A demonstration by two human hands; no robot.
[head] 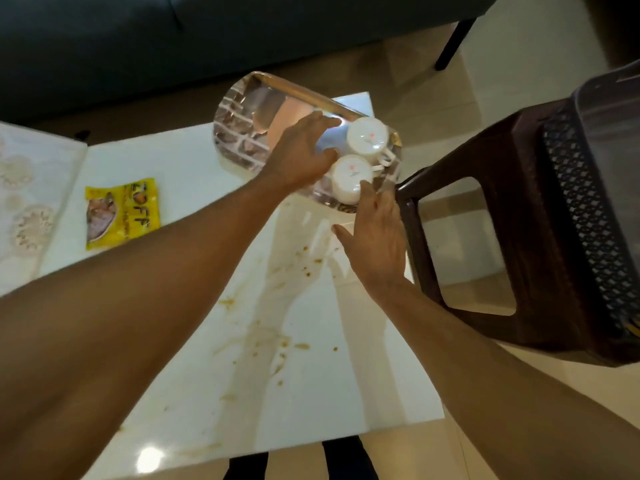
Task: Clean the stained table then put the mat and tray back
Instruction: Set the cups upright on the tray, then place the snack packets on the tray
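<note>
A shiny mirrored tray [242, 133] lies at the far right corner of the white table [194, 375]. Two white cups [367, 136] stand upside down on its right end. My left hand [298, 157] hovers over the tray's middle with fingers spread, beside the cups. My right hand [377, 233] reaches with straight fingers to the tray's near right edge, its fingertip at the nearer cup [349, 178]. Brown stains [277, 337] streak the tabletop in front of the tray. A white lace-patterned mat [27, 202] lies at the table's left end.
A yellow packet [121, 213] lies on the table left of the tray. A dark brown plastic stool [519, 223] stands close against the table's right side, with a container [609, 140] on top. A dark sofa [173, 36] runs behind the table.
</note>
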